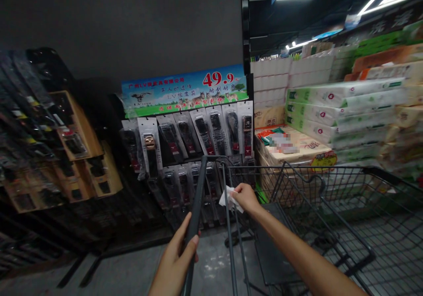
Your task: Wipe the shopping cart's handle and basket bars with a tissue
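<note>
A dark grey shopping cart (345, 172) stands in front of me, its wire basket reaching off to the right. My left hand (180, 254) is wrapped round the cart's handlebar (197, 199) near its lower end. Farther along, my right hand (246, 197) pinches a white tissue (225, 199) against one of the thin frame bars beside the handlebar. Part of the tissue hangs out to the left of the bar. The fingertips of my left hand are partly hidden behind the handlebar.
Packaged belts (172, 137) hang in rows under a blue and green price sign (185, 89). More belts in wooden boxes (77, 128) hang at the left. Stacked packs of paper (333, 106) stand behind the cart at the right. Grey tiled floor (211, 260) shows below.
</note>
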Motion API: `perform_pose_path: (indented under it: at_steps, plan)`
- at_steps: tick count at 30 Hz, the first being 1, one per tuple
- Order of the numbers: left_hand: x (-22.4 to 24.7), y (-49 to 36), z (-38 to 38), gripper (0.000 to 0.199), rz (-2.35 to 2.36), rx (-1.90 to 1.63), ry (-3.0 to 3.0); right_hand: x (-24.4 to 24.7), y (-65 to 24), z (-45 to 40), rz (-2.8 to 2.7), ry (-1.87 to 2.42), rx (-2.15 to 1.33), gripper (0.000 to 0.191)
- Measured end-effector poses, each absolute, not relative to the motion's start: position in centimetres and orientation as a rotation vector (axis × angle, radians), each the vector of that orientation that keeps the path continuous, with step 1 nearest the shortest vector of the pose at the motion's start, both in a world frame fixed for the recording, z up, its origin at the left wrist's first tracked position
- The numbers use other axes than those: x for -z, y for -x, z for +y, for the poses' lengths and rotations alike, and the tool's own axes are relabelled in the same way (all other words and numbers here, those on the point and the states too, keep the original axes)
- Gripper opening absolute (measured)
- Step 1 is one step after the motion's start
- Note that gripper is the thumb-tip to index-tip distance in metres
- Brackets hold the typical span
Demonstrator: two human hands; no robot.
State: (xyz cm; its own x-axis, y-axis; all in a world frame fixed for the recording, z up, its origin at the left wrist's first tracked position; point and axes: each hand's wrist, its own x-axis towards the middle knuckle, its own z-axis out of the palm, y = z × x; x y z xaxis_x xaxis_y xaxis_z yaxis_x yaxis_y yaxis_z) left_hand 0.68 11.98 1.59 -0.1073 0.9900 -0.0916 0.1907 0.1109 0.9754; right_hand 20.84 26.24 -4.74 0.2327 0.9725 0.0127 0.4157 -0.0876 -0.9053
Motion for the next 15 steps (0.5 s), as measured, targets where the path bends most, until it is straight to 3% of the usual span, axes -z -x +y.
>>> perform_pose_path:
  at_steps: [8, 13, 15]
  plan:
    - [-2.0, -1.2, 11.8, 0.080, 1.368, -1.176, -1.090, 4.2, -21.8, 19.4, -1.251, 1.478, -1.004, 0.015]
    - [-1.1, -1.6, 11.9, 0.090, 1.221, -1.190, -0.916, 4.3, -22.8, 14.9, -1.224, 1.421, -1.354, 0.015]
    - [-0.8, -1.7, 11.9, 0.077, 1.166, -1.172, -0.838, 4.4, -23.3, 13.0, -1.221, 1.379, -1.477, 0.019]
